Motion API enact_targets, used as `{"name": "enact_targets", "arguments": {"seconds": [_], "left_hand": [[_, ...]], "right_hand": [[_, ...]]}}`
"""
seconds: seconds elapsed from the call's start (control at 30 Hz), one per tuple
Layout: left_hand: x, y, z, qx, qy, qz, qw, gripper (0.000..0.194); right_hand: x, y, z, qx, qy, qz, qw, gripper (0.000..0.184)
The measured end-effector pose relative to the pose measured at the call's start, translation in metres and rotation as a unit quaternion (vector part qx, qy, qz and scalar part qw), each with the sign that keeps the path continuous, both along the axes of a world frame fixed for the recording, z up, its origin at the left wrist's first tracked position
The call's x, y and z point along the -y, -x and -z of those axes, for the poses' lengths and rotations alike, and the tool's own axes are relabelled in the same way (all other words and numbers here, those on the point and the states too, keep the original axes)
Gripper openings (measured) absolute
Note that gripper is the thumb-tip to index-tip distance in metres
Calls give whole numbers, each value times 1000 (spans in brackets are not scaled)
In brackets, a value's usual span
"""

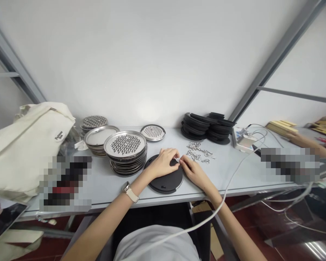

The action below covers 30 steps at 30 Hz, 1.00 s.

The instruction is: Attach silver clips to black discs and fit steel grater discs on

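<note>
A black round disc [165, 182] with a metal rim edge lies on the table near its front edge. My left hand [164, 163] rests over the disc's upper part, its fingers curled toward a small shiny metal piece [177, 159]. From the right, my right hand [193, 172] pinches that piece between thumb and forefinger at the disc's edge. Both hands' fingertips meet there, and partly hide the piece. Just beyond my right hand, small metal clips [197, 154] lie in a loose heap.
Stacked metal grater discs [126, 145] stand left of my hands, with another perforated disc [153, 132] behind. Black rings [195, 127] are piled at the back right. A power strip [243, 141] and a white cable [233, 177] lie rightward. A co-worker's hand [295, 138] touches yellow pieces.
</note>
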<state>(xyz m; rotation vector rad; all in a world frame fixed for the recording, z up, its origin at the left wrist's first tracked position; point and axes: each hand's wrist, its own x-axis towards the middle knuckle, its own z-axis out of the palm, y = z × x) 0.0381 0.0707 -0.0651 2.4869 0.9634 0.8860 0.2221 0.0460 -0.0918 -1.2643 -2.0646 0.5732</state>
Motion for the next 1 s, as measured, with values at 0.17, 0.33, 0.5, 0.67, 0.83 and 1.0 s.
{"name": "enact_targets", "arguments": {"seconds": [0.17,0.33,0.5,0.67,0.83,1.0], "left_hand": [[0,0,0,-7,-8,4,1000,15],[0,0,-1,-20,-17,4,1000,15],[-1,-1,0,-29,-18,2,999,13],[-3,-1,4,-28,-20,1,999,11],[-3,-1,6,-44,-34,-13,998,10],[-1,0,5,-46,-43,-14,998,10]], "right_hand": [[-2,2,1,-3,5,4,1000,23],[-3,5,3,-12,4,13,1000,23],[-2,5,4,-11,0,14,1000,22],[0,3,3,5,3,8,1000,21],[2,2,1,6,13,2,1000,21],[1,1,1,5,18,-3,1000,20]]}}
